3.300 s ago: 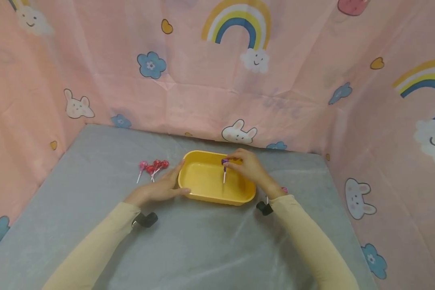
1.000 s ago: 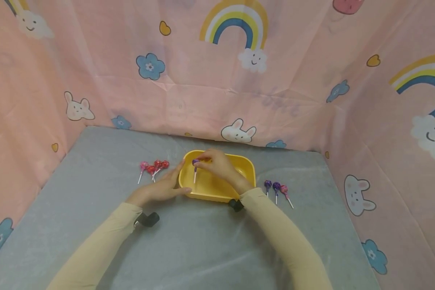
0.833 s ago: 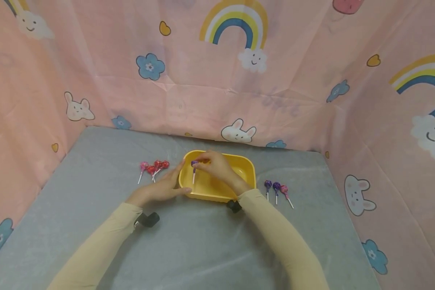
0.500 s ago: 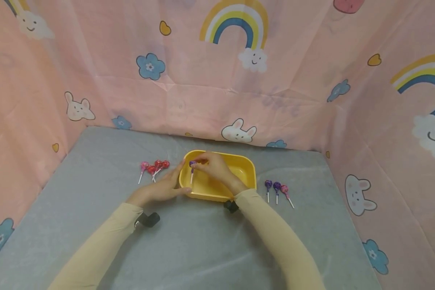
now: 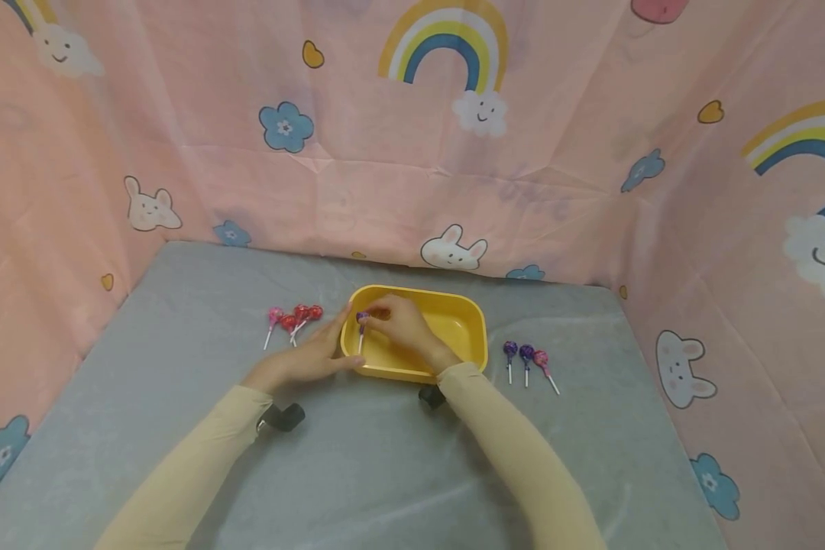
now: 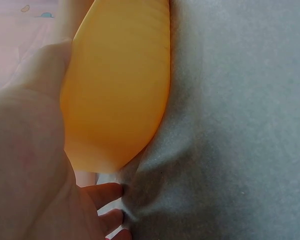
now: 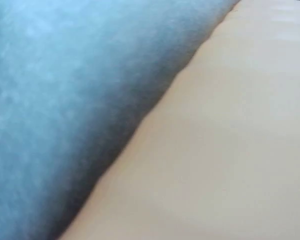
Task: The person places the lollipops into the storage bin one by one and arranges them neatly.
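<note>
Tub (image 5: 457, 327) on tabletop (image 5: 357, 466), nearer back edge. Left hand (image 5: 312, 357), fingers spread, braces its left end; right hand (image 5: 406, 326) pinches lollipop (image 5: 361, 328) by the head, stick down, at that end. Advise: steady tub, lay stick flat before releasing.

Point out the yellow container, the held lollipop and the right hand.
yellow container (image 5: 457, 330), head view: bare inside surface, right end.
held lollipop (image 5: 361, 328), head view: wrapper just below the candy.
right hand (image 5: 406, 324), head view: back of hand.
</note>
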`<state>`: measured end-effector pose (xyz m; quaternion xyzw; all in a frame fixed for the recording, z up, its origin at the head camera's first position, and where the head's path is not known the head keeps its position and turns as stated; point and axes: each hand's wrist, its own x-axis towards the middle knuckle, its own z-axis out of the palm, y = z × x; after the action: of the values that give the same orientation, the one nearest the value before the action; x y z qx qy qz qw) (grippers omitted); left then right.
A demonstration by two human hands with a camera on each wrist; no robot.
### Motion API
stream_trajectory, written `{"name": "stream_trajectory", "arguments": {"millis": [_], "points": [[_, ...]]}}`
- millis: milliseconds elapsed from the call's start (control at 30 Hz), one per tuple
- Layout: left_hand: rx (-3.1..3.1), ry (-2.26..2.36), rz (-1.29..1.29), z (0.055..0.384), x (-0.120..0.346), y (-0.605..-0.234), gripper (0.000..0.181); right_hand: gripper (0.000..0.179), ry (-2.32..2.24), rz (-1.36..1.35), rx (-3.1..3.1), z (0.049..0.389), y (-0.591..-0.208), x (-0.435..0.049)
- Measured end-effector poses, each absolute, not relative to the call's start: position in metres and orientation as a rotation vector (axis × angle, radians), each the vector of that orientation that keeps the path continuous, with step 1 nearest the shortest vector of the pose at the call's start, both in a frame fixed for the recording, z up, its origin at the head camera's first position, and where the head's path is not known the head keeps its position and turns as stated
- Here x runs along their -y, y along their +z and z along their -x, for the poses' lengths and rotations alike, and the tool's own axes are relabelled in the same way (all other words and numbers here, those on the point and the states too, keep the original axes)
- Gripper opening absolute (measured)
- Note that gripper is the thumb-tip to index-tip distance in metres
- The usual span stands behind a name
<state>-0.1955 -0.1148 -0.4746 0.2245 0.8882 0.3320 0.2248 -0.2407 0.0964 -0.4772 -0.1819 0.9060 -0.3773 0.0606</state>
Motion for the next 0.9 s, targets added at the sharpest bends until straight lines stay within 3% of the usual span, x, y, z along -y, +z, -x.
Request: {"name": "stream_trajectory", "arguments": {"millis": [900], "points": [[-2.459,0.905,-0.608,0.195,0.114,-0.477,0.11,0.03,-1.099,0.464,-2.768,0.241,-0.489,-0.094]]}}
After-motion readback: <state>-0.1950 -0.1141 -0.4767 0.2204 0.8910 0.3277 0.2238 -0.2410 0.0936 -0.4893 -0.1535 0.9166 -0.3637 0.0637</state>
